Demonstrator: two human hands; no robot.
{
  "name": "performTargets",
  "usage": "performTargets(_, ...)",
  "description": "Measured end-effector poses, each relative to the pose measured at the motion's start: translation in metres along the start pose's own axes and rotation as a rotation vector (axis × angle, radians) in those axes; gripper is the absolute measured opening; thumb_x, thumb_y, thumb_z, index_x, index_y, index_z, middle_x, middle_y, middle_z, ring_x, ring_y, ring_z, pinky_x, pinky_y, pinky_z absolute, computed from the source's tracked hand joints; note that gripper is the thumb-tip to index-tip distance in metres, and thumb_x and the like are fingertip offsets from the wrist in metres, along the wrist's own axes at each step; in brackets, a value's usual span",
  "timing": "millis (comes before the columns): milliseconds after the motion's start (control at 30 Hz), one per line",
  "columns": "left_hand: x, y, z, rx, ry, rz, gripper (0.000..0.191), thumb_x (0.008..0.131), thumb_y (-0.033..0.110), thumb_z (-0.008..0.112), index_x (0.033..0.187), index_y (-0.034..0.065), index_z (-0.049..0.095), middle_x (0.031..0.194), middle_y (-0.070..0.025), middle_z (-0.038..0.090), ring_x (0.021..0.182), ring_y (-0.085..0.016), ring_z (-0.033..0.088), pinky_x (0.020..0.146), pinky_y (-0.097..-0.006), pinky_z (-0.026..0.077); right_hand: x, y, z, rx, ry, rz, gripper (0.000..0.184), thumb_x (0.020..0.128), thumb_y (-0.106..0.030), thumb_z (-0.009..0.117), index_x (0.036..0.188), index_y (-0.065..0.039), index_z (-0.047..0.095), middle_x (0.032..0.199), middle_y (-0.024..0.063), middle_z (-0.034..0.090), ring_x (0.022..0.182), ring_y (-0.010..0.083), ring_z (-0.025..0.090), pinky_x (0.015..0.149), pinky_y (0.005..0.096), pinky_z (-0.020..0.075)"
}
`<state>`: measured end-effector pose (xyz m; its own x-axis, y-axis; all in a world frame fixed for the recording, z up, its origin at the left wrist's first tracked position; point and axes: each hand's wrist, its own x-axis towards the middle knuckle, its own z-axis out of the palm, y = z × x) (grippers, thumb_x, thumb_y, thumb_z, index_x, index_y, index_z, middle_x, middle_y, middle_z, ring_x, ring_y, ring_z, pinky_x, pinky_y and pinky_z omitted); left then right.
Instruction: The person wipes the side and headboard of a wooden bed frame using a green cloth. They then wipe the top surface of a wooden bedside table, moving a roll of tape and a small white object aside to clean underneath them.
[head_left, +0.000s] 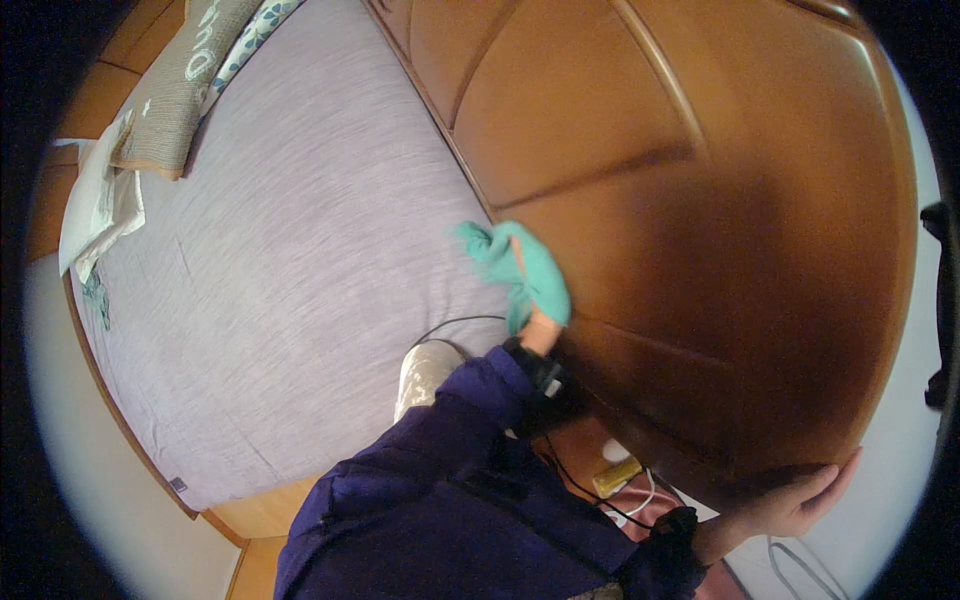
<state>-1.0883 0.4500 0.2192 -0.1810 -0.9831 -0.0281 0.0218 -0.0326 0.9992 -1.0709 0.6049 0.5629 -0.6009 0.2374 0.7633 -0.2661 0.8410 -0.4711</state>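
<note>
A green cloth (544, 274) is wrapped over my left hand (538, 330), which holds it against the lower part of the brown wooden headboard (645, 247), beside the mattress. The cloth is blurred and covers most of the fingers. At the lower right, my right hand (799, 499) rests at the headboard's outer edge, thumb and fingers extended, with no loose object in it. Both wrists bear black bands, and dark blue sleeves cover the arms.
A grey-lilac sheet (300, 225) covers the bed; a knitted brown blanket (169, 112) and white fabric (101, 202) lie at its far left. A black cable (469, 319) runs near my knee. Beside the headboard are a yellow object (616, 478) and a white cable (646, 491).
</note>
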Motion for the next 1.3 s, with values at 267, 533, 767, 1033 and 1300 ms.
performTargets(267,0.121,0.158,0.06,0.463,-0.275,0.893,0.046,0.075,0.012,0.055,0.121,0.0128,0.051,0.123,-0.013,0.044,0.124,-0.034,0.038,0.104,-0.0586,0.027,0.0,0.006,-0.006,-0.073,-0.01,-0.002,0.035,0.096,-0.015,0.045,0.123,0.006,0.053,0.128,0.0149,0.053,0.117,0.0254,0.05,0.102,0.0362,0.0363)
performTargets(533,0.329,0.137,0.105,0.234,-0.24,0.976,0.074,0.084,0.026,0.057,0.143,-0.003,0.023,0.149,-0.0207,0.024,0.138,-0.039,0.017,0.112,-0.0464,0.012,0.021,0.032,-0.015,-0.307,-0.016,-0.429,0.044,0.093,-0.035,0.053,0.111,0.004,0.062,0.111,0.0194,0.063,0.102,0.032,0.058,0.092,0.0415,0.0445)
performTargets(767,0.334,0.035,0.095,0.056,-0.003,0.833,0.042,0.093,0.012,0.04,0.134,0.0046,0.04,0.134,-0.0124,0.043,0.123,-0.028,0.038,0.105,-0.0383,0.029,0.028,0.045,-0.02,-0.374,0.009,-0.477,0.046,0.093,-0.038,0.053,0.111,0.004,0.061,0.113,0.0204,0.061,0.105,0.0311,0.056,0.094,0.0441,0.0416)
performTargets(1033,0.072,-0.01,0.021,-0.219,-0.226,-0.152,0.052,0.095,0.007,0.034,0.143,-0.0032,0.017,0.15,-0.0164,0.019,0.137,-0.029,0.023,0.115,-0.0374,0.014,0.004,0.006,-0.006,-0.165,-0.025,-0.123,0.035,0.096,-0.017,0.045,0.123,0.005,0.053,0.129,0.0169,0.052,0.119,0.0266,0.048,0.103,0.0378,0.0351)
performTargets(1300,-0.051,0.031,-0.019,0.313,-0.407,0.152,0.057,0.091,0.01,0.032,0.144,-0.0032,0.016,0.151,-0.021,0.012,0.141,-0.035,0.01,0.115,-0.0453,0.008,-0.026,-0.07,0.069,-0.095,-0.336,-0.704,0.026,0.093,-0.012,0.045,0.109,0.002,0.06,0.12,0.0221,0.058,0.126,0.0426,0.039,0.107,0.0562,0.0252)
